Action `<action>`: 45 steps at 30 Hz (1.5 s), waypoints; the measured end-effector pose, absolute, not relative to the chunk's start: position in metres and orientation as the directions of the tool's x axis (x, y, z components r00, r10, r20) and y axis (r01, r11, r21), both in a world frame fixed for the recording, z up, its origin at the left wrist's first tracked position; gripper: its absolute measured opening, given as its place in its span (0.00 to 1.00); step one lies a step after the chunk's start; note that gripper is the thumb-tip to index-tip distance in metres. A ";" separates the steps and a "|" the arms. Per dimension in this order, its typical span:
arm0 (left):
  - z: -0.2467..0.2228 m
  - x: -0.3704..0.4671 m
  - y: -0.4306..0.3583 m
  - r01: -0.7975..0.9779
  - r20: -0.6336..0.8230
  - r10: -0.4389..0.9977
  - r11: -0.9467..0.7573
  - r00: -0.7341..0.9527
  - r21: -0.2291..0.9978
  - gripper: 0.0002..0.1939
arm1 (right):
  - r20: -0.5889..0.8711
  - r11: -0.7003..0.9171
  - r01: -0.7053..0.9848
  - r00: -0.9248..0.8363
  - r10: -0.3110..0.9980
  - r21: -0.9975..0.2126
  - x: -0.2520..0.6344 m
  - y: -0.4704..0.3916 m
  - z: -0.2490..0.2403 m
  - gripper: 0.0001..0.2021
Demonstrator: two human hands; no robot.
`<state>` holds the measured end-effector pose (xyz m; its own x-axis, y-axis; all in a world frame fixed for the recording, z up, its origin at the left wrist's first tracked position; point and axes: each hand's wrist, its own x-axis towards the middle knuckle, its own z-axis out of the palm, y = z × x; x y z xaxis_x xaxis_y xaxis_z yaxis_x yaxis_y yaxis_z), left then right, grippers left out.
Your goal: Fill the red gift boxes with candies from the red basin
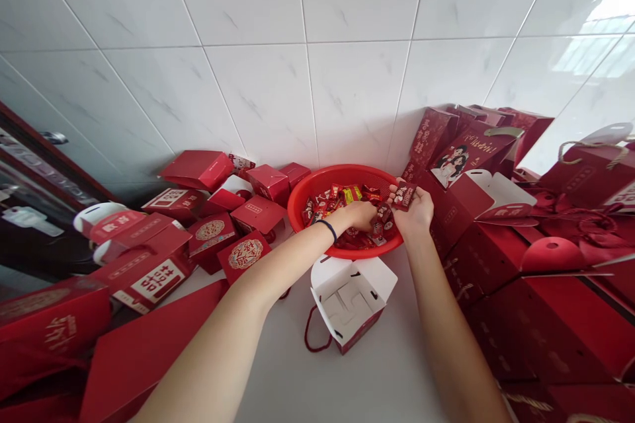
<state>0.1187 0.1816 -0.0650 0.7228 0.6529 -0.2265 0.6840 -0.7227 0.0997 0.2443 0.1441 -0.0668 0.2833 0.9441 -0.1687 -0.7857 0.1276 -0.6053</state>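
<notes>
A red plastic basket (297, 201) full of wrapped candies (353, 194) stands against the wall. My left hand (364, 213), with a dark band at the wrist, reaches into it. Its fingers are closed on a small red wrapped candy (383, 213). At the basket's right rim my right hand (419, 211) is turned palm up. A dark red candy packet (403, 195) lies across its fingers, under the thumb. In front of the basket sits a red gift box (350, 304) with its flaps up, showing a white inside. A dark red cord handle (317, 347) hangs at its left.
Red gift boxes (243, 254) crowd the left side of the grey table (297, 383). More boxes (560, 317) are stacked at the right, near my right forearm. Red bags (471, 149) lean on the white tiled wall (357, 86).
</notes>
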 end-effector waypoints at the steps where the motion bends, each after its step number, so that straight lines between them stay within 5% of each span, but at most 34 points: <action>1: -0.066 0.118 0.183 0.688 -0.236 0.657 -0.720 0.716 0.084 0.08 | -0.167 0.125 -0.785 0.279 0.945 -0.606 0.244 0.144 -0.067 0.18; 6: -0.068 0.114 0.183 0.626 -0.239 0.594 -0.776 0.768 0.082 0.23 | -0.201 0.116 -0.796 0.286 0.937 -0.594 0.243 0.142 -0.063 0.18; 12: -0.075 0.119 0.180 0.639 -0.239 0.605 -0.762 0.760 0.103 0.23 | -0.212 0.105 -0.796 0.282 0.936 -0.596 0.241 0.139 -0.060 0.16; 20: -0.077 0.114 0.186 0.576 -0.257 0.518 -0.766 0.816 0.284 0.21 | -0.209 0.085 -0.778 0.270 0.940 -0.623 0.242 0.137 -0.058 0.15; 27: -0.081 0.116 0.186 0.601 -0.299 0.523 -0.717 0.798 0.352 0.29 | -0.167 0.137 -0.739 0.322 0.932 -0.660 0.241 0.140 -0.066 0.01; 34: -0.072 0.113 0.182 0.604 -0.373 0.481 -0.696 0.794 0.389 0.19 | -0.096 0.194 -0.706 0.349 0.932 -0.681 0.236 0.139 -0.067 0.07; 45: -0.068 0.113 0.184 0.609 -0.367 0.488 -0.677 0.792 0.414 0.29 | -0.071 0.182 -0.682 0.325 0.943 -0.708 0.239 0.140 -0.071 0.09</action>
